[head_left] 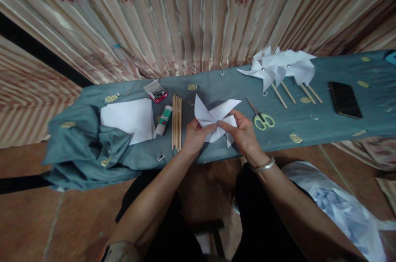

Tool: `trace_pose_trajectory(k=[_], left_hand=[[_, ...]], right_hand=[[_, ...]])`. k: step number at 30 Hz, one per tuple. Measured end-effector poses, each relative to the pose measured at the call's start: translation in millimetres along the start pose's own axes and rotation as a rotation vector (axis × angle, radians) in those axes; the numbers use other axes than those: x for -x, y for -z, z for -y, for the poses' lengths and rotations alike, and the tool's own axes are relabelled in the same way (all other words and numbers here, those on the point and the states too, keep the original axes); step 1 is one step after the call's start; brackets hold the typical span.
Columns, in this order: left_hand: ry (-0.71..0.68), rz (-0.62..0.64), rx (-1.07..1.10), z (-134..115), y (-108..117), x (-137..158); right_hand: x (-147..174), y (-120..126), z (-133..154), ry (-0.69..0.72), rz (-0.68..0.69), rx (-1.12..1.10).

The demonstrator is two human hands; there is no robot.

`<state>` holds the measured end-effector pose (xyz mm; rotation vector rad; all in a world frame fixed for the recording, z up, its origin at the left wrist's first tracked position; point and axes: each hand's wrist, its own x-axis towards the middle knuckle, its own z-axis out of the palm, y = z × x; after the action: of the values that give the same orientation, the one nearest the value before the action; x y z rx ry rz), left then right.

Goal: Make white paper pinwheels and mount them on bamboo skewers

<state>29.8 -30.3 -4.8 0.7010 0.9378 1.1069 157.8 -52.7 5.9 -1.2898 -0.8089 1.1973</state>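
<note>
A person at a long, grey-green cloth-covered desk [216, 86] holds a white folded-paper pinwheel [213, 115] over the near edge, about midway along its length. The left hand [196, 133] and right hand [243, 131] form a two-sided grip, each clamped on the paper, thumbs pressing on top near the centre.

The step in hand appears to be gathering the folded points at the middle. Doing it well likely calls for light, steady thumb pressure on the overlap, points lined up evenly, and blades left rounded rather than creased flat.

The pinwheel sits between the hands, its centre at the thumb tips, two blades fanning past the grip toward the far edge and another pointing toward the near edge.

Slim, pale wooden sticks [176, 121] lie just beside the left hand, with a green-and-white glue stick [163, 120] nearer the desk's left end. Green-handled metal scissors [258, 114] rest just beside the right hand, while stick-mounted white paper pinwheels [278, 66] cluster along the far edge toward the right end.
</note>
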Motion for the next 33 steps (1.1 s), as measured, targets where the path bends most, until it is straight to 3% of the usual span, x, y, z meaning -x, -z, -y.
trace_pose_trajectory(k=[7,24,33], left_hand=[[0.009,0.068,-0.060,-2,2,2],[0.021,0.113,-0.082,-4,5,3],[0.019,0.027,-0.094,-4,2,7]], right_hand=[[3,4,8,-0.141,0.073,-0.091],[5,8,14,-0.192,0.121,-0.055],[7,8,14,-0.191,0.150,-0.061]])
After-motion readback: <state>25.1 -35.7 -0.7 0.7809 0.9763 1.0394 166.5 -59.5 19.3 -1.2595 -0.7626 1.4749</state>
